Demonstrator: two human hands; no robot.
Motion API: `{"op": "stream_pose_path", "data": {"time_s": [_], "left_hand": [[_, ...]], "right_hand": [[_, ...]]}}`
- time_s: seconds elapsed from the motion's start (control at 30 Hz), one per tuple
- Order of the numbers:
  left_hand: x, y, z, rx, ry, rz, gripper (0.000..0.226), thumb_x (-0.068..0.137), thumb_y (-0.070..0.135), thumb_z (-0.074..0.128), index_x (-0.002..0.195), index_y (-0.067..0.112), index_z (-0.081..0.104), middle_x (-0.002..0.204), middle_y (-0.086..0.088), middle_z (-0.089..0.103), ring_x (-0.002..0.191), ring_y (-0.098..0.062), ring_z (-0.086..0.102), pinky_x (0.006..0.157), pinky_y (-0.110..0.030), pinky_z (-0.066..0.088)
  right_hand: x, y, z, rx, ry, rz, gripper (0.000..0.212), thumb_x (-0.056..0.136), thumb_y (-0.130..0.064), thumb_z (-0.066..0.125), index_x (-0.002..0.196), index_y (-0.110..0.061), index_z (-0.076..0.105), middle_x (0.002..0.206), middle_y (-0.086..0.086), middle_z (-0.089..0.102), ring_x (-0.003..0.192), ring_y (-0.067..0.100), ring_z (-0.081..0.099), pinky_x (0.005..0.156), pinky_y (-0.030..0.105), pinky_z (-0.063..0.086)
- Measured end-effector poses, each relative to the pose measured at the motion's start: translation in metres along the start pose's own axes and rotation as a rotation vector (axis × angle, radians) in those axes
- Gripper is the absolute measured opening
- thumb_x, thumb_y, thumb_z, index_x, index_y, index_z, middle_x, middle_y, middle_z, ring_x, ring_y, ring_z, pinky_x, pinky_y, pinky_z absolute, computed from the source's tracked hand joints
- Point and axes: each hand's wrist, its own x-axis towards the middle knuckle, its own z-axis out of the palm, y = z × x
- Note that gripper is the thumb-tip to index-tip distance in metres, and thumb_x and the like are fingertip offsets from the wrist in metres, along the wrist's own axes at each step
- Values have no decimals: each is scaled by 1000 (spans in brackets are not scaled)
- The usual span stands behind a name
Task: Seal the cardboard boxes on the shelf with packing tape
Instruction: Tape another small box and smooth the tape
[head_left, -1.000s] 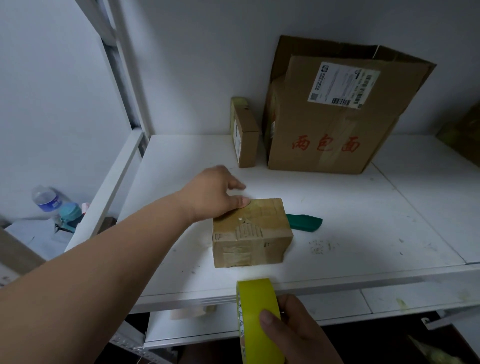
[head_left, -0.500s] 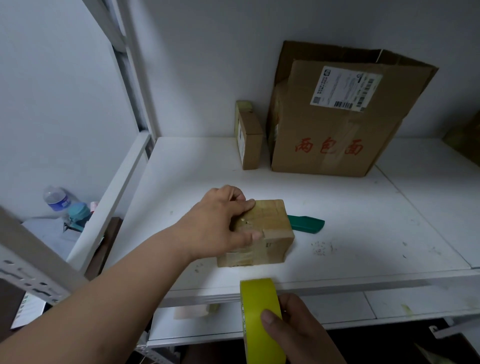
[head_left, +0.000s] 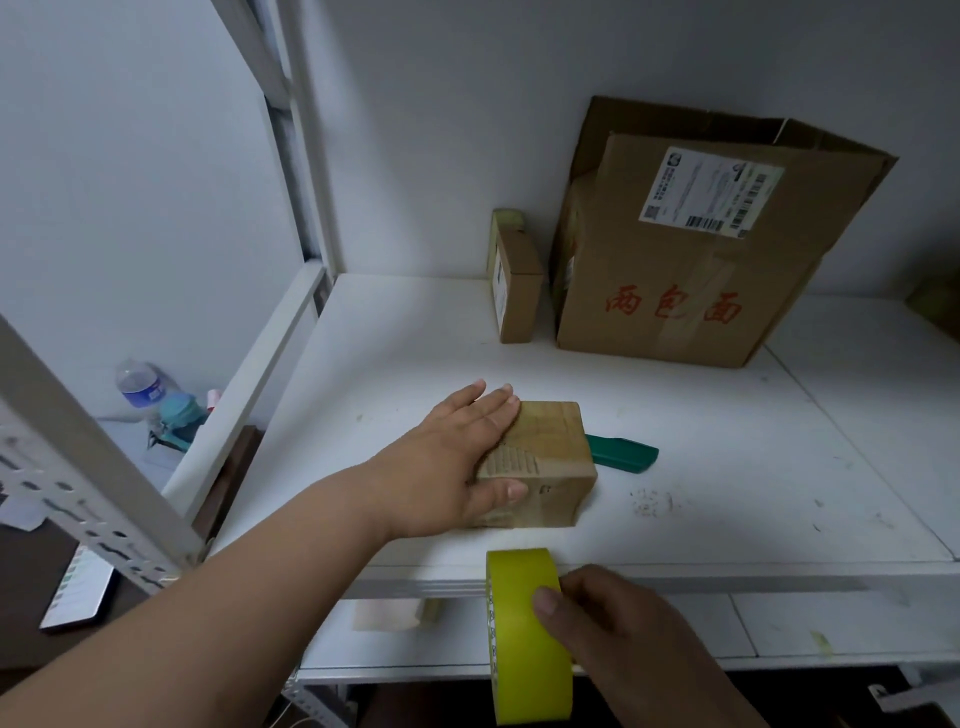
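A small cardboard box (head_left: 553, 457) sits near the front of the white shelf (head_left: 727, 467). My left hand (head_left: 457, 462) lies over its left side, fingers straight across the top and the thumb pressed against the front face. My right hand (head_left: 618, 634) grips a roll of yellow packing tape (head_left: 522, 634) below the shelf's front edge, thumb on the roll's outer face. At the back stand a slim cardboard box (head_left: 514, 280) and a large open cardboard box (head_left: 696, 260) with red writing and a shipping label.
A green-handled tool (head_left: 623, 455) lies just right of the small box, partly hidden behind it. White shelf uprights (head_left: 306, 156) rise on the left. Beyond them, lower down, are a water bottle (head_left: 137, 383) and a teal object (head_left: 179, 413). A lower shelf (head_left: 675, 639) shows under the front edge.
My left hand has slid over the small box and flattened, fingers now straight across its top. The box has turned slightly. The tape roll stays in my right hand.
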Motion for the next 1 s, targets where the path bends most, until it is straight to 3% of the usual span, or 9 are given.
{"op": "stream_pose_path", "data": {"time_s": [0.1,0.2,0.3,0.43,0.5,0.6,0.77,0.9,1.0], "left_hand": [[-2,4,-6,-131,-17,-41,94,87,51,62,158,23,7,163,13,3,148,-3,-10,114,-13,-4],[-3,8,-9,-297,6,-109,88,86,50,59,157,26,13,161,11,12,146,1,-3,111,-13,2],[-5,12,-4,-439,138,-162,67,97,36,58,154,27,25,158,7,23,147,-2,4,115,-20,9],[-7,12,3,-581,149,-202,72,94,26,64,153,27,23,153,19,18,148,-1,1,120,-24,9],[-7,10,4,-724,119,-221,78,90,26,69,153,31,23,157,14,22,148,-10,18,120,-29,23],[-6,13,4,-966,164,-290,76,89,14,64,151,34,25,137,5,44,119,-10,52,95,-18,47],[-2,20,22,-1101,407,-434,61,92,22,67,143,34,35,124,2,57,104,-10,64,90,-25,53],[7,21,19,-1185,414,-505,40,78,21,66,114,30,50,103,-7,62,82,-17,64,68,-29,53],[16,21,15,-1118,403,-562,37,71,29,68,103,25,49,92,-7,62,74,-17,61,60,-29,49]], "right_hand": [[16,-11,-12,-63,308,-147,33,87,-63,51,87,-31,59,86,-11,64,82,3,58,70,22,45],[54,-22,-11,-119,555,-312,53,78,-59,57,118,-25,56,118,-7,51,111,14,47,92,33,43],[85,-37,-9,-105,419,-240,78,83,-51,66,148,-23,34,149,-2,32,134,17,33,110,36,35],[93,-37,-13,182,175,-164,73,92,-32,67,153,-32,26,151,-4,30,117,9,43,91,25,39],[94,-33,-16,234,129,-135,69,94,-26,65,151,-35,27,149,-4,31,119,13,45,92,30,43],[99,-39,-19,225,161,-96,59,95,-21,61,146,-35,34,140,-4,36,111,15,46,79,28,45],[109,-48,-17,10,258,-101,47,85,-41,70,121,-32,41,117,-5,39,100,14,49,75,30,43],[119,-53,-25,-3,137,-41,27,89,-36,62,110,-29,47,112,-4,44,94,13,50,73,33,44],[129,-57,-25,-138,172,-47,34,86,-56,56,100,-25,52,103,-3,52,93,19,55,80,38,49]]}}
